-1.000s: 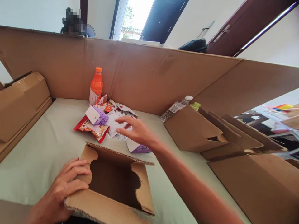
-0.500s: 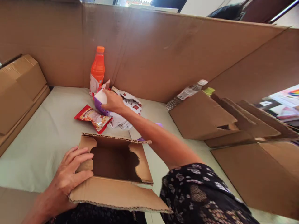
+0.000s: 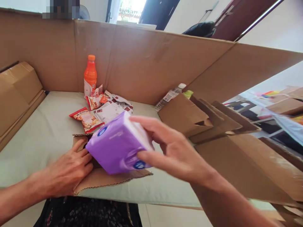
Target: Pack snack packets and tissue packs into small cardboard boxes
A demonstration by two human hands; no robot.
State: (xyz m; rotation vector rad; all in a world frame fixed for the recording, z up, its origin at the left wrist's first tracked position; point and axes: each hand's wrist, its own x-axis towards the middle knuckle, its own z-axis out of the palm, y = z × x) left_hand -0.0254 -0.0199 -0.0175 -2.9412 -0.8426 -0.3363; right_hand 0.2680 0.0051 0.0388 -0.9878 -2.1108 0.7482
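Note:
My right hand is closed around a purple tissue pack, thumb on the near side and fingers at its white end. The pack is tilted above the small open cardboard box, covering most of its opening. With fingers bent over the left flap, my left hand grips the box. Just behind the box lies a red and clear snack packet. Beyond it are white packets and another red snack packet. An orange drink bottle stands upright at the back.
A tall cardboard wall encloses the far side. Folded cardboard boxes stand to the right, with a clear plastic bottle leaning behind them. At the left is another cardboard box. Pale green cloth covers the surface.
My right hand has brought the purple tissue pack from the packets at the back toward me, over the box. My left hand's fingers are now bent further over the flap. The view has shifted.

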